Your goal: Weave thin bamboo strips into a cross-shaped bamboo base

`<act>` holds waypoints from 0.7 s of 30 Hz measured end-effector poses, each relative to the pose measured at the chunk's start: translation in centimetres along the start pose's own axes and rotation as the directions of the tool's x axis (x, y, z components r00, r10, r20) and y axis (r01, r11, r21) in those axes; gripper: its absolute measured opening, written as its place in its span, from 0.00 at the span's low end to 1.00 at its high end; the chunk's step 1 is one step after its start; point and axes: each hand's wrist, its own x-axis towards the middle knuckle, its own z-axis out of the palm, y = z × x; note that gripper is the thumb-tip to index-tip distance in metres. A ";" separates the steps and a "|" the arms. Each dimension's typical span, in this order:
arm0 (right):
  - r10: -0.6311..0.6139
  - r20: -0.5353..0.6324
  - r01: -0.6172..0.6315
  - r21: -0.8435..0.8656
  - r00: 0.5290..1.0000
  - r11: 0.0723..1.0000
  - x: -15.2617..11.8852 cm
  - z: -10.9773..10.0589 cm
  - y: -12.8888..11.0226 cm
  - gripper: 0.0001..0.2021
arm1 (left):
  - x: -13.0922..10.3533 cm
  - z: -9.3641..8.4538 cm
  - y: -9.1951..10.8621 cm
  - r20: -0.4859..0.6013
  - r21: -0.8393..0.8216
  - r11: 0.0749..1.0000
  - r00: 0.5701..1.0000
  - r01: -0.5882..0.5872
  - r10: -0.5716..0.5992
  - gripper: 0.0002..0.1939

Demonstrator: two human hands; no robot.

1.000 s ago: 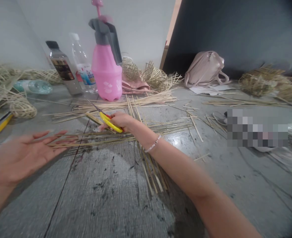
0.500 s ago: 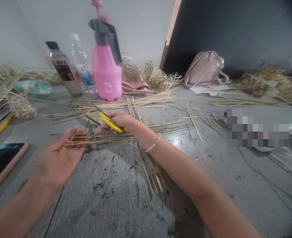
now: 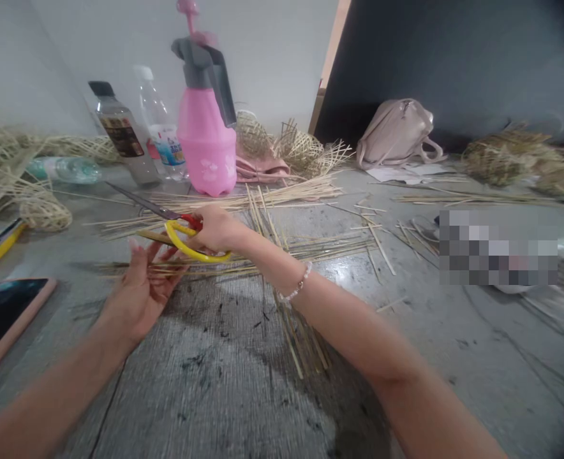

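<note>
My left hand (image 3: 141,290) is closed round the left ends of a bundle of thin bamboo strips (image 3: 224,271) lying crosswise. My right hand (image 3: 217,229), with a beaded bracelet at its wrist, grips scissors (image 3: 171,233) by their yellow and red handles. Their dark blades point up and left, above the strips. Between the hands, a wider bamboo piece (image 3: 154,237) sticks out below the blades; which hand bears it I cannot tell. A second group of strips (image 3: 294,344) crosses the bundle and runs toward me, partly hidden by my right forearm.
Behind the hands lie loose pale strips (image 3: 301,191), a pink spray bottle (image 3: 208,143) and two upright drink bottles. A phone (image 3: 11,319) and a yellow-handled tool (image 3: 2,245) are at left. Woven pieces (image 3: 47,207) and a bag (image 3: 397,134) stand along the back.
My left hand has moved right and up, and its fingers have closed round the strips. The scissors have turned, showing more of the handle loops, and shifted left with my right hand.
</note>
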 end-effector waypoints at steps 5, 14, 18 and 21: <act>0.010 0.150 -0.006 -0.025 0.989 1.000 0.8 -0.3 -1.6 0.07 | 0.1 -0.4 -0.1 0.131 0.010 0.999 0.990 -0.052 0.050 0.20; 0.044 0.132 -0.040 -0.034 0.990 0.999 1.7 0.1 -0.2 0.07 | -0.7 -0.4 1.7 -0.067 0.199 0.978 0.996 0.066 -0.054 0.15; 0.084 0.127 -0.082 -0.023 0.988 0.996 1.8 -0.2 1.1 0.09 | -0.5 -1.5 4.3 -0.069 0.430 0.901 0.997 0.051 -0.024 0.09; 0.097 0.148 -0.101 0.016 0.984 0.995 1.9 -0.4 1.6 0.10 | 1.1 -4.7 6.2 -0.168 0.482 0.871 0.986 0.096 -0.016 0.06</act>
